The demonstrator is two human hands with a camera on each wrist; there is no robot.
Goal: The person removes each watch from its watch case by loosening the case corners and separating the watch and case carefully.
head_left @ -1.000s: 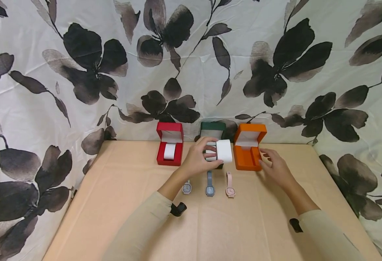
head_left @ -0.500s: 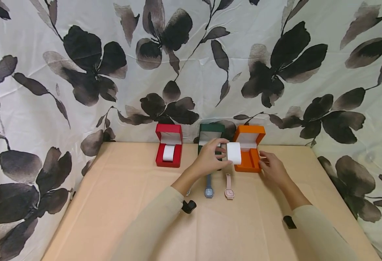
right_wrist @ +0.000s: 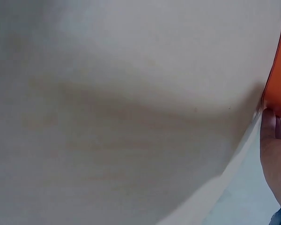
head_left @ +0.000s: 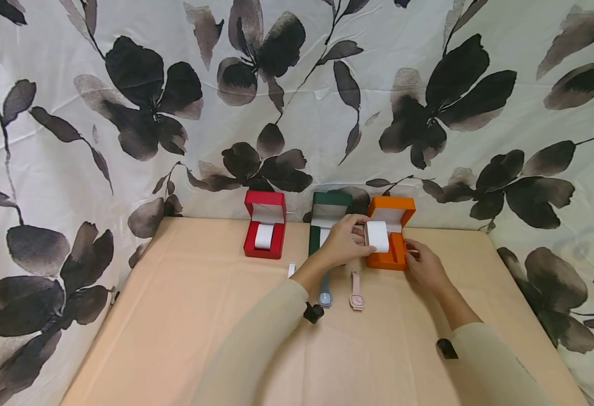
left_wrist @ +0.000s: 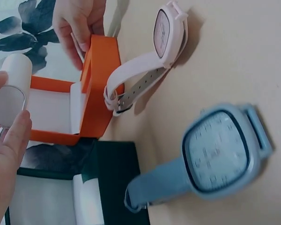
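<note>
My left hand (head_left: pixel 344 239) pinches a white watch cushion (head_left: pixel 377 237) over the left part of the open orange watch box (head_left: pixel 393 259). In the left wrist view, the cushion (left_wrist: pixel 18 70) shows a rounded flat end between thumb and fingers. My right hand (head_left: pixel 426 262) touches the right side of the orange box with its fingertips. The right wrist view shows these fingers (right_wrist: pixel 270 124) against the orange box (right_wrist: pixel 280 70). A pink watch (head_left: pixel 356 296) and a blue watch (head_left: pixel 325 298) lie in front of the boxes. A white watch strap (head_left: pixel 291 270) shows beside my left forearm, the rest hidden.
An open red watch box (head_left: pixel 248 242) with a white cushion (head_left: pixel 263 236) stands at the back left. Between it and the orange box is an open green watch box (head_left: pixel 314 239), partly behind my left hand. A floral curtain (head_left: pixel 327 113) hangs behind the table (head_left: pixel 175 316).
My left hand has carried the white cushion rightward from in front of the green box to over the orange box. My right hand has stayed at the orange box's right side.
</note>
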